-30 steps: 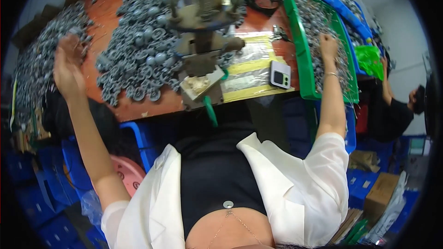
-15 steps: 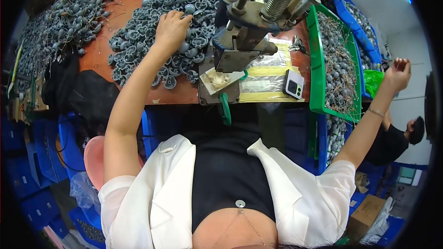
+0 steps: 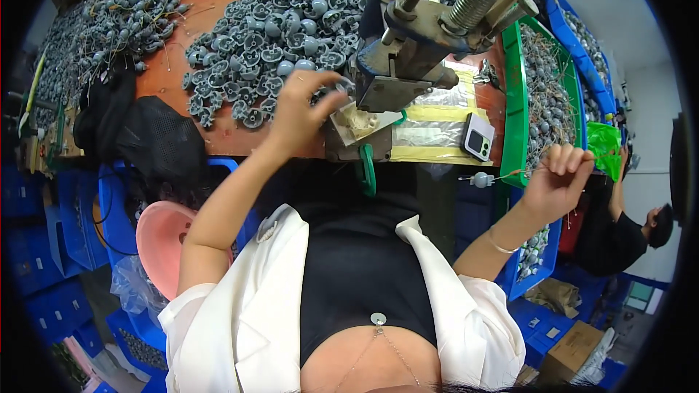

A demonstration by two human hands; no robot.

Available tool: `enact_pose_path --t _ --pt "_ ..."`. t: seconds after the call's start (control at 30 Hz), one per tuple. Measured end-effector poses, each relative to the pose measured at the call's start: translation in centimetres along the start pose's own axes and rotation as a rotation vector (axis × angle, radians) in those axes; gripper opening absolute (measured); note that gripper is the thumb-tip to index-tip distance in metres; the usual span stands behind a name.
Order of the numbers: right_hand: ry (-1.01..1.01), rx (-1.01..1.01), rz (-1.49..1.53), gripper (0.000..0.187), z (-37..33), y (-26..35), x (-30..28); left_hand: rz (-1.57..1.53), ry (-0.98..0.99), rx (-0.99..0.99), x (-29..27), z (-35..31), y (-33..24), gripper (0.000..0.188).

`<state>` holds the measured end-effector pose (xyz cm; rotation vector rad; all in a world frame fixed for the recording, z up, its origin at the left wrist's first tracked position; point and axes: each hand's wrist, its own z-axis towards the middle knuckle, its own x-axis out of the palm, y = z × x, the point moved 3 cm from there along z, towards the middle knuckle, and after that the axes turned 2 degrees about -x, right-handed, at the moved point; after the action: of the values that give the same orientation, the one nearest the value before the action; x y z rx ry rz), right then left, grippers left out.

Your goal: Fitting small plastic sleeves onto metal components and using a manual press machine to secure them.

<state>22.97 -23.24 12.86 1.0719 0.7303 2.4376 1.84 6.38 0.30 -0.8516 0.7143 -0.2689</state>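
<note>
My left hand is beside the head of a metal bench press, thumb and forefinger closed on a small grey plastic shell, which the fingertips partly hide. Just under the press head lies a pale fixture block. My right hand is in front of the green crate, its fingers pinched on the thin wire of a grey ball-shaped part. That part hangs out to the left of the hand, past the table's front edge.
Grey half shells are heaped left of the press. Wired grey parts lie at the far left. A phone rests on the taped tabletop. A pink basin and a black mesh bag are at left. Another person is at far right.
My left hand has come from the shell heap toward the press, with a shell in its fingertips. My right hand has moved in from the far right and now holds a wired part.
</note>
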Motion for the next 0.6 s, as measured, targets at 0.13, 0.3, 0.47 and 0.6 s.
enact_pose_path --t 0.13,0.3,0.47,0.6 --pt "0.030 0.111 0.128 0.019 -1.6 -3.0 2.2 0.162 -0.046 0.178 2.5 -1.8 -0.7 0.030" --pt "0.079 0.106 0.068 0.020 -2.7 -3.8 3.0 0.308 -0.015 0.295 2.7 -2.6 -2.2 0.030" --pt "0.065 0.091 -0.006 0.019 -3.2 -4.6 3.4 0.227 0.042 0.072 3.8 -3.0 -1.7 0.032" --pt "0.077 0.116 -0.023 0.019 -3.6 -4.8 3.5 0.152 0.158 0.105 2.4 -1.9 -1.2 0.033"
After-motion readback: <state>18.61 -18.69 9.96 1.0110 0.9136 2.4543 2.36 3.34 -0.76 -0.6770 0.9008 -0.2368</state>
